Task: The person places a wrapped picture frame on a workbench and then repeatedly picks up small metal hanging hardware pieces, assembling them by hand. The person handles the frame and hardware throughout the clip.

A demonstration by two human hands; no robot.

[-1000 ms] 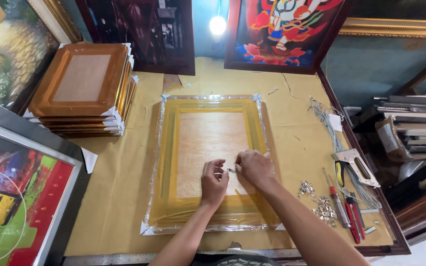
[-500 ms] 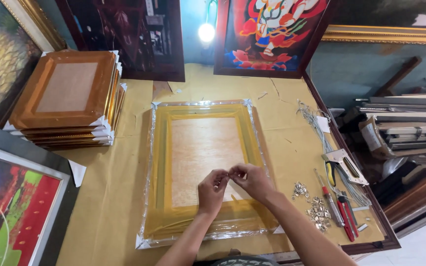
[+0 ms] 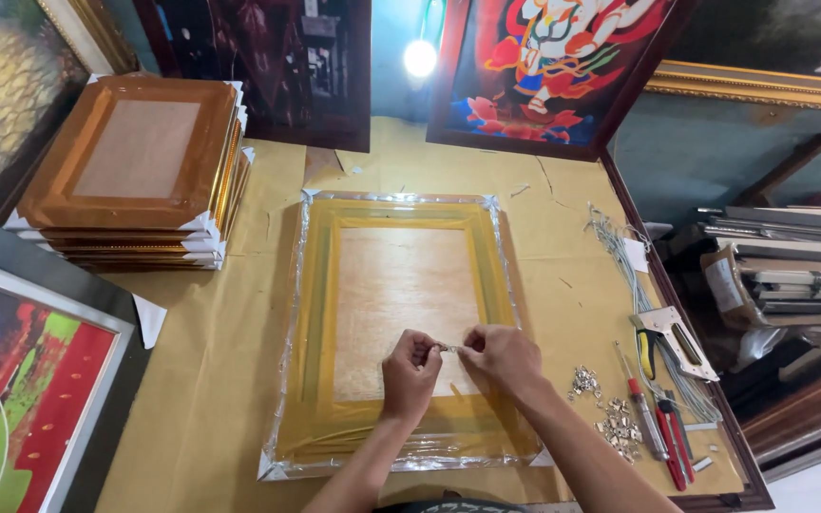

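Both hands meet in the lower centre of the picture, over the bottom part of the frame (image 3: 401,332). The left hand (image 3: 410,372) and the right hand (image 3: 501,356) each close their fingertips in a pinch on 1 small metal piece (image 3: 449,350) between them; its exact shape is too small to tell.

To do this well, I think the piece should be kept level and close to the backing board, with both pinches steady, because it is tiny and can slip easily.

The frame lies flat on the table (image 3: 230,361), face down, wrapped in clear shiny plastic; its wood is yellow-gold and the board is pale brown with a soft grain. At lower right lie small metal parts (image 3: 610,418), red screwdrivers (image 3: 662,437) and a staple gun (image 3: 672,340). At upper left stands a stack of frames (image 3: 135,171), brown and glossy, with cut corners.
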